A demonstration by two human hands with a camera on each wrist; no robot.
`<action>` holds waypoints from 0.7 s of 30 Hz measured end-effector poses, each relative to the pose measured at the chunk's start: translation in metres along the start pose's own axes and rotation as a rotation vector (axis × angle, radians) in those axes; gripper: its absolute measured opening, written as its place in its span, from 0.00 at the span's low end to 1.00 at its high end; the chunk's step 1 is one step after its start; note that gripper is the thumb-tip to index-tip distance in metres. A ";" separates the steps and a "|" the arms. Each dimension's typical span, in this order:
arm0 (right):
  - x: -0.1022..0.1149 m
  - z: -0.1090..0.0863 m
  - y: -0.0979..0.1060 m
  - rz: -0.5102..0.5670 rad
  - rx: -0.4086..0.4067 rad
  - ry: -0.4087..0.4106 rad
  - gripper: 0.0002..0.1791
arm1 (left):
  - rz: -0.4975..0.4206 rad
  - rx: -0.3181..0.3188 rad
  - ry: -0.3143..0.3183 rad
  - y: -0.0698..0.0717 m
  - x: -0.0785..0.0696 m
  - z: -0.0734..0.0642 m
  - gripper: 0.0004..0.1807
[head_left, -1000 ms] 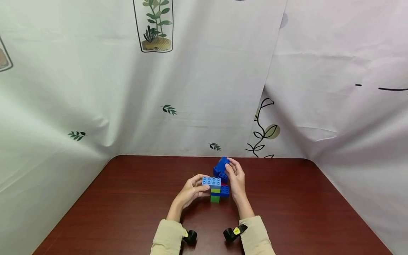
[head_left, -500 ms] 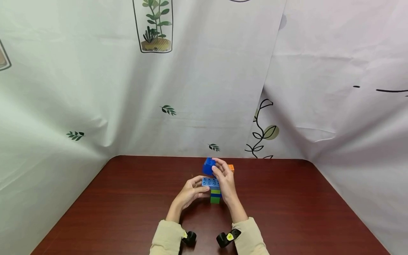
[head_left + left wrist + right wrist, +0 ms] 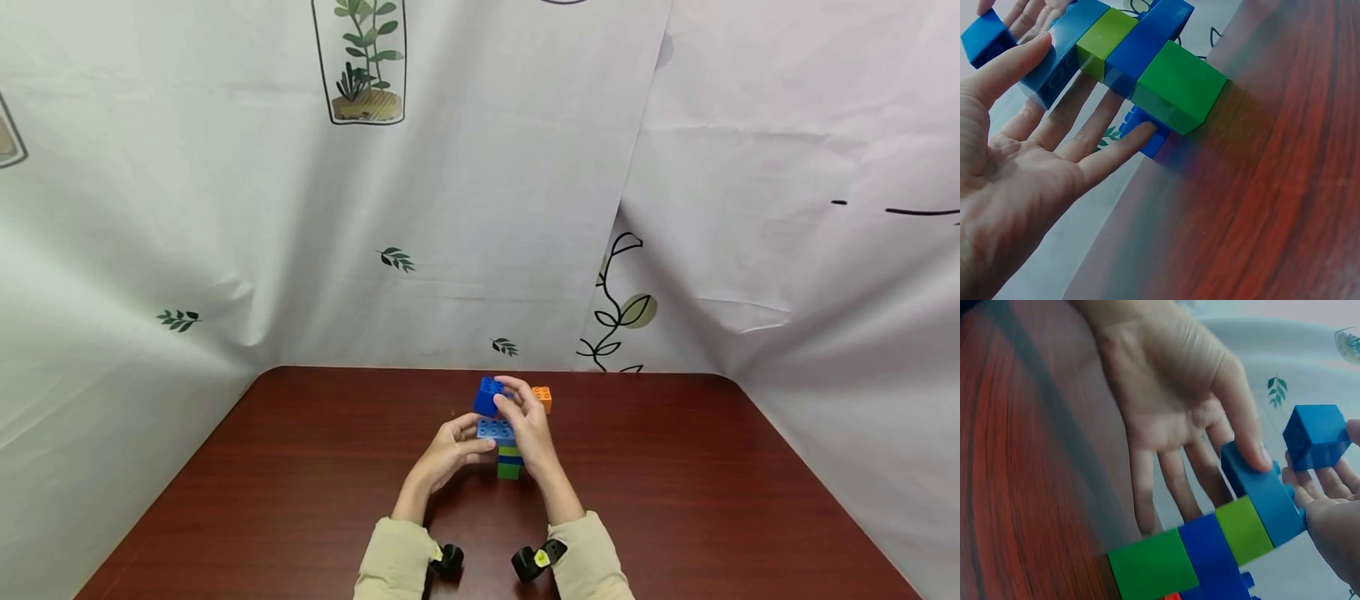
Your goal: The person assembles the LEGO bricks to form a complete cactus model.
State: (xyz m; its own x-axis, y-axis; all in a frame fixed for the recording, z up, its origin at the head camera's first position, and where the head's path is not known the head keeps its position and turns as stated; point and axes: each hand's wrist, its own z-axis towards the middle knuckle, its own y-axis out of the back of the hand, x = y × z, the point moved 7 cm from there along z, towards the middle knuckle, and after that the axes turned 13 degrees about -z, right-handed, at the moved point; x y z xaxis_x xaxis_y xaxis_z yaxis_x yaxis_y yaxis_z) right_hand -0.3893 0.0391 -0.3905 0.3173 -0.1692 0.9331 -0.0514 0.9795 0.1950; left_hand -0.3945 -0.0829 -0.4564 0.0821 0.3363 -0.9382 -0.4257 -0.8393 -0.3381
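Note:
A small tower of toy building bricks stands on the brown table, with a green brick (image 3: 508, 472) lowest, then a blue brick (image 3: 1212, 547), a lime brick (image 3: 1244, 530) and a light blue brick (image 3: 495, 429) on top. My left hand (image 3: 446, 454) steadies it, the thumb on the light blue brick's near side and the fingers behind. Between thumb and fingertips, my right hand (image 3: 531, 427) pinches a loose blue brick (image 3: 488, 397), tilted just over the light blue brick's studs. Another blue piece (image 3: 1149, 132) shows behind the tower, partly covered by a left finger.
An orange brick (image 3: 544, 399) shows beyond my right hand, partly hidden by it. A bit of red (image 3: 1173, 596) appears at the tower's base. The table's (image 3: 337, 467) far edge meets a hanging printed cloth (image 3: 465, 208). Black cameras sit at both wrists.
My right hand has carried the blue brick left from behind the tower to over the light blue brick, then lowered it slightly. The orange brick has come into sight. My left hand stays nearly still.

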 end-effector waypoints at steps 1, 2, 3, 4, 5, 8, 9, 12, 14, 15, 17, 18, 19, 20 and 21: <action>-0.001 0.000 0.000 -0.022 0.004 -0.007 0.20 | 0.007 -0.007 -0.001 0.001 0.000 0.000 0.31; -0.002 0.000 -0.001 -0.044 0.007 -0.011 0.20 | 0.016 -0.011 -0.002 0.001 0.000 -0.001 0.31; -0.002 0.000 -0.001 -0.065 0.008 -0.014 0.21 | 0.024 -0.016 -0.002 0.002 -0.001 -0.002 0.32; -0.002 -0.001 -0.002 -0.078 0.006 -0.016 0.20 | 0.029 -0.019 -0.001 0.002 0.000 -0.002 0.32; -0.001 -0.001 -0.002 -0.082 0.005 -0.015 0.20 | 0.034 -0.020 0.000 0.002 0.000 -0.003 0.32; 0.005 -0.003 -0.003 -0.065 0.000 -0.003 0.20 | 0.050 -0.012 -0.008 0.002 0.001 -0.003 0.31; 0.007 -0.004 -0.004 -0.057 -0.003 0.001 0.20 | 0.049 -0.009 -0.010 0.002 0.001 -0.003 0.30; 0.008 -0.003 -0.005 -0.052 0.000 0.002 0.20 | 0.050 0.000 -0.014 0.001 0.001 -0.003 0.31; 0.006 -0.002 -0.006 -0.066 0.006 -0.002 0.20 | 0.039 -0.001 -0.010 0.001 0.001 -0.003 0.32; 0.005 -0.002 -0.006 -0.077 0.008 -0.002 0.20 | 0.035 0.000 -0.008 0.001 0.001 -0.002 0.33; 0.004 -0.003 -0.007 -0.094 0.013 -0.002 0.20 | 0.030 0.002 -0.007 0.001 0.001 -0.002 0.34; 0.003 -0.003 -0.006 -0.101 0.014 0.000 0.20 | 0.029 0.006 -0.009 0.002 0.001 -0.002 0.34; 0.003 -0.003 -0.006 -0.110 0.014 0.004 0.20 | 0.025 0.011 -0.010 0.002 0.001 -0.002 0.33; 0.002 -0.003 -0.006 -0.121 0.011 0.011 0.20 | 0.020 0.016 -0.010 0.003 0.001 -0.003 0.33; 0.001 -0.003 -0.005 -0.133 0.005 0.009 0.20 | 0.016 0.014 -0.007 0.004 0.001 -0.003 0.33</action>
State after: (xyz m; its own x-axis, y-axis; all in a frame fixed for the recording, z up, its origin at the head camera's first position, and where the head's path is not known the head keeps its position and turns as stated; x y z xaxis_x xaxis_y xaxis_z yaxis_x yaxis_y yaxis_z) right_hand -0.3856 0.0342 -0.3912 0.3303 -0.2964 0.8961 -0.0127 0.9479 0.3182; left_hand -0.3933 -0.0875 -0.4592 0.0689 0.3259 -0.9429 -0.4394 -0.8386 -0.3220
